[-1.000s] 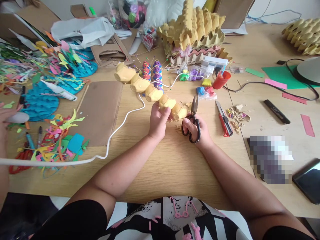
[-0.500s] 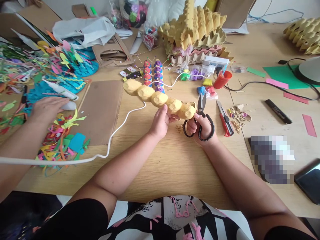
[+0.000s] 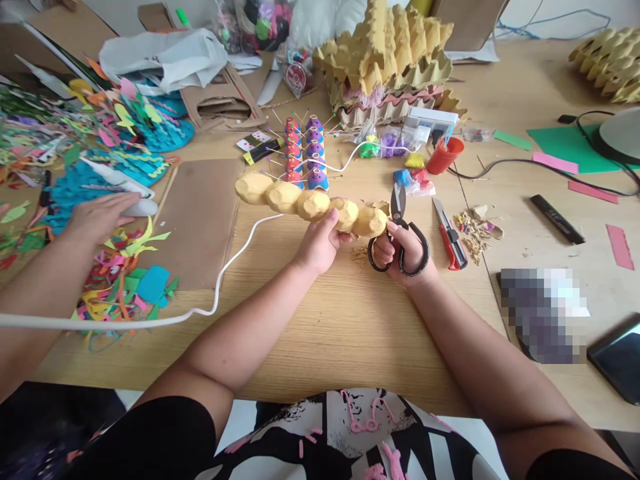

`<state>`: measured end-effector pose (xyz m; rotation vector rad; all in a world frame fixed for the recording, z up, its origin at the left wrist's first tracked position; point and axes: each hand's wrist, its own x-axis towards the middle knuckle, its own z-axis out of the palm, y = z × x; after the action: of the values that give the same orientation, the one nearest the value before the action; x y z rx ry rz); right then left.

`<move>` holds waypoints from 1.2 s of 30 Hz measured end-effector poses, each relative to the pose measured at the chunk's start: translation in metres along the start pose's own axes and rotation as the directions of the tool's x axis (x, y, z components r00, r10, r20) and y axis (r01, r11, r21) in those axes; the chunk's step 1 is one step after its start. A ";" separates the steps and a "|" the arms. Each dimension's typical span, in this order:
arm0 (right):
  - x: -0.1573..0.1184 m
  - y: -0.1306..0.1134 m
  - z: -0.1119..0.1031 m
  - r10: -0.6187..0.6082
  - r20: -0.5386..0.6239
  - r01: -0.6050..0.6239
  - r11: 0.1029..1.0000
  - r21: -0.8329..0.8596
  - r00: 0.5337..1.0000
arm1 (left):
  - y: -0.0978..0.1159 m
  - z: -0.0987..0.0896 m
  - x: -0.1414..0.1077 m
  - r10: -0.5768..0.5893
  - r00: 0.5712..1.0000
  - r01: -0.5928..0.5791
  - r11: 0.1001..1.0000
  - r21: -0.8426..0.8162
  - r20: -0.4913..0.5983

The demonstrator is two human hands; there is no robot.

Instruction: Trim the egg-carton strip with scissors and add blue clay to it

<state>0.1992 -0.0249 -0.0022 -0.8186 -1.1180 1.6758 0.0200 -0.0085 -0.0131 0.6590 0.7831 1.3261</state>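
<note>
A yellow egg-carton strip (image 3: 283, 197) of several rounded bumps is held above the table, slanting down to the right. My left hand (image 3: 320, 245) grips it near its right part, thumb over the front. My right hand (image 3: 404, 250) has its fingers in the black handles of the scissors (image 3: 399, 203), whose blades point up and look nearly closed. The right thumb and a finger also touch the strip's right end. Behind the strip stand two painted carton strips, one red and blue (image 3: 293, 150), one purple and blue (image 3: 315, 150), with pins sticking out.
At the left, another person's hand (image 3: 103, 217) rests by a glue bottle near paper scraps (image 3: 120, 287). A white cable (image 3: 217, 293) crosses the table. Cardboard (image 3: 200, 227) lies left of centre. To the right are a red cutter (image 3: 450, 240), a red cup (image 3: 444, 156) and a black phone (image 3: 617, 360).
The yellow strip and my left hand have shifted slightly left. The scissors have moved a little, still in my right hand. The view has shifted slightly.
</note>
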 end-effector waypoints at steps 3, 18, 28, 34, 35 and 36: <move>0.001 0.001 0.002 -0.026 -0.037 0.027 1.000 0.002 0.999 | 0.000 0.000 0.001 0.000 1.000 0.000 1.000 -0.017 -0.028; -0.011 0.009 0.009 -0.302 -0.199 0.152 0.826 -0.543 0.932 | 0.001 -0.011 0.011 -0.026 0.992 0.016 0.996 -0.086 -0.122; -0.009 0.019 -0.006 -0.404 -0.100 0.166 0.571 -0.804 0.909 | -0.002 -0.010 0.010 -0.009 0.991 0.001 0.998 -0.060 -0.135; -0.006 0.030 -0.010 -0.485 -0.032 0.201 0.420 -0.885 0.874 | -0.002 -0.008 0.008 -0.008 0.989 0.002 0.999 -0.038 -0.145; -0.005 0.032 -0.011 -0.497 -0.020 0.209 0.401 -0.892 0.868 | -0.002 -0.007 0.007 -0.011 0.990 0.005 0.999 -0.041 -0.144; -0.004 0.034 -0.011 -0.509 -0.008 0.217 0.381 -0.899 0.860 | -0.002 -0.006 0.006 -0.016 0.989 0.010 0.999 -0.047 -0.145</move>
<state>0.1993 -0.0305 -0.0382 -1.2661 -1.8192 0.4376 0.0165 -0.0026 -0.0192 0.5238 0.8698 1.3875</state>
